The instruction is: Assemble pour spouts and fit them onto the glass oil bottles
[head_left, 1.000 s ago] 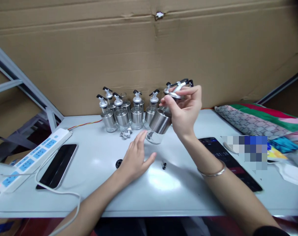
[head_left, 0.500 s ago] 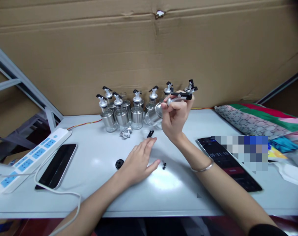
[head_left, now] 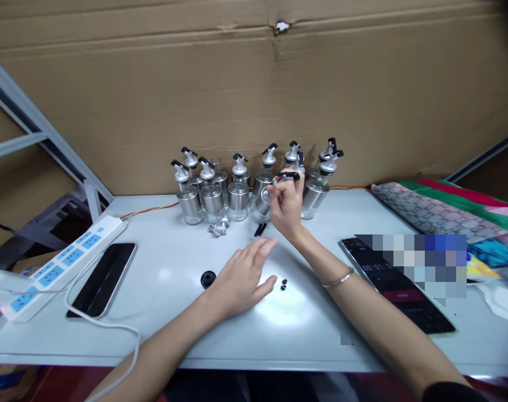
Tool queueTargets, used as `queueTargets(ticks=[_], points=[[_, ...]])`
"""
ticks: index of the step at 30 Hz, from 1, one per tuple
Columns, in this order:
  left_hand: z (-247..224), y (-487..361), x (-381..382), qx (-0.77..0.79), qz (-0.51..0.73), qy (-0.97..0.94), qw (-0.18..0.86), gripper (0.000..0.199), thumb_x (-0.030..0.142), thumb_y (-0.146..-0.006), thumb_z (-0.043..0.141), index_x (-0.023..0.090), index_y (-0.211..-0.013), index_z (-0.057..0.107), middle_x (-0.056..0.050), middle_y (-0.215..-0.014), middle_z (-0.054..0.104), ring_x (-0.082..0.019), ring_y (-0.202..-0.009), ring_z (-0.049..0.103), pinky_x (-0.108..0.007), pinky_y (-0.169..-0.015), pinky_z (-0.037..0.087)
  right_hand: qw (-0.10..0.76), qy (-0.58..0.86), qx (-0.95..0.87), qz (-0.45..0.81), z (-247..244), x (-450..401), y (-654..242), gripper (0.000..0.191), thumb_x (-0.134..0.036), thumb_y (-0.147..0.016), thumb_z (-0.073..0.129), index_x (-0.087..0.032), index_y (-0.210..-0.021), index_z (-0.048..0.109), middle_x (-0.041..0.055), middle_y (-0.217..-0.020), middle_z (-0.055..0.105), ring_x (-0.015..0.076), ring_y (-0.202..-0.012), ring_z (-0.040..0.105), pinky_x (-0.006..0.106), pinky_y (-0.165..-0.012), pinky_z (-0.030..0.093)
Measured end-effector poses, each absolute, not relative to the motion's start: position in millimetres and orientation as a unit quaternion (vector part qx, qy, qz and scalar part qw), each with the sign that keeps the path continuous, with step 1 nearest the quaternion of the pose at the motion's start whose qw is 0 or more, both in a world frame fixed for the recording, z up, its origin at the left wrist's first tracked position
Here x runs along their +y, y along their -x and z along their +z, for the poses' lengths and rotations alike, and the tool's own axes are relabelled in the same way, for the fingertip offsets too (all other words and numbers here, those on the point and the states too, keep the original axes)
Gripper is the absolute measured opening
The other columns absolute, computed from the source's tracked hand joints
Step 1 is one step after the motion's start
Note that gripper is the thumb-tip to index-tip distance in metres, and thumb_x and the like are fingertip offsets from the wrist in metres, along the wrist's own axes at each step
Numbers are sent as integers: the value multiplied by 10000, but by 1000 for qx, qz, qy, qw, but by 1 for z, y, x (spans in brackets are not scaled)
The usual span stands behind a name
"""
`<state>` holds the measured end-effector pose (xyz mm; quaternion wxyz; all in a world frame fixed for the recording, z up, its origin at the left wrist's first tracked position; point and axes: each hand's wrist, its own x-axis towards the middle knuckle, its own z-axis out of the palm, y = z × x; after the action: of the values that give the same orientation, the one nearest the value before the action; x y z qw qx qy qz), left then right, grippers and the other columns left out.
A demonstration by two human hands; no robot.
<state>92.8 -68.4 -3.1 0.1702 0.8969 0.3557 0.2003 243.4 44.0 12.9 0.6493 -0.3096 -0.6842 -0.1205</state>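
Observation:
My right hand [head_left: 288, 204] is closed round a silver pourer with a black lever [head_left: 288, 176], among the bottles at the back. Behind its fingers is a tilted glass bottle [head_left: 260, 205] with a steel band. My left hand [head_left: 243, 273] hovers or rests over the table with fingers spread, holding nothing. Beside its wrist lies a round black part [head_left: 207, 278]. Two small black pieces [head_left: 283, 285] lie right of its thumb, and black sticks [head_left: 260, 229] lie beyond its fingertips. Silvery clear parts [head_left: 219, 227] sit before the bottles.
Several glass and steel bottles [head_left: 212, 202] with pourers stand along the cardboard wall [head_left: 153, 100]. At left are a power strip [head_left: 61, 268], a dark phone [head_left: 103, 279] and a white cable. A phone showing a timer [head_left: 405, 296] and patterned cloth [head_left: 430, 209] lie at right.
My right hand has moved left and slightly down with the pourer, uncovering bottles at the right. My left hand has barely moved. The whole view has shifted slightly.

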Motion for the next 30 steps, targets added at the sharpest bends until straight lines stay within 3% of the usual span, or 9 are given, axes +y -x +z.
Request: queueTargets(ticks=[6,10,13,16,25,30], points=[[-3,-91,-66,356,210,-896,159,613,244,-887,465,201,-1412,152,-166,-1424,392,-284,-1321,405,-487,-1011,436,618,334,-704,-106,3,51,-244,142,-144,-897,414,-227,-783,394,57,-1012,426,150,-896,528,343,-803,476],[0,-91,-66,349,220,-899,145,577,229,-886,461,197,-1394,190,-163,-1394,427,-278,-1285,448,-464,-979,461,556,378,-732,-110,-4,58,-249,67,-212,-916,410,-223,-928,475,99,-1132,429,213,-1083,483,426,-913,445],[2,-91,-67,330,236,-905,125,511,211,-887,449,183,-1360,259,-150,-1335,490,-260,-1221,508,-429,-939,488,494,414,-754,-125,-11,60,-253,185,-240,-900,471,-239,-1083,502,114,-1334,327,260,-1273,363,470,-990,405],[3,-91,-66,318,256,-907,97,451,201,-889,438,180,-1324,321,-133,-1281,540,-244,-1165,550,-400,-898,508,457,455,-752,-135,-16,59,-253,239,-246,-878,512,-259,-1116,527,89,-1439,260,274,-1358,268,488,-1043,360],[3,-83,-54,297,337,-894,2,317,164,-897,409,172,-1210,461,-105,-1121,641,-212,-1009,631,-345,-814,523,385,524,-740,-171,-11,58,-251,235,-151,-862,474,-217,-1057,588,120,-1528,247,261,-1362,308,464,-1015,339],[5,-69,-38,330,400,-855,-20,320,140,-876,456,191,-1191,474,-93,-1121,623,-205,-1047,594,-358,-893,493,414,522,-713,-221,-13,52,-251,304,-202,-841,510,-213,-1145,517,153,-1465,323,278,-1334,323,456,-1003,317]])
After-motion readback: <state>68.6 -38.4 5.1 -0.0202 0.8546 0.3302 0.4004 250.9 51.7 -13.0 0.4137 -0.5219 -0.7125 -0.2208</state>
